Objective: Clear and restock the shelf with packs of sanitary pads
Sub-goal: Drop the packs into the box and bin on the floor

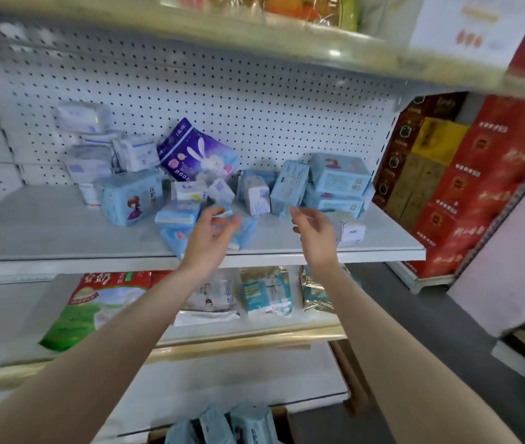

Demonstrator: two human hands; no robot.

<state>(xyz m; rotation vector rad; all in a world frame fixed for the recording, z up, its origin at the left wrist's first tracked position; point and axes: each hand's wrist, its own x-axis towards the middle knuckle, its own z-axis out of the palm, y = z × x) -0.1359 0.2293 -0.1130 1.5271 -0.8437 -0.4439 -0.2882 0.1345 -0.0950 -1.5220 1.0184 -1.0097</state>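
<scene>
Both arms stretched forward, bare forearms; left hand (pixel 211 233) and right hand (pixel 314 233) loosely spread (nothing held), palms facing.

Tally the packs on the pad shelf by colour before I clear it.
Purple rabbit pack: 1
Light blue packs: about 8
White packs: about 8
Total: about 17. Blur and overlap make the blue and white counts rough.
</scene>
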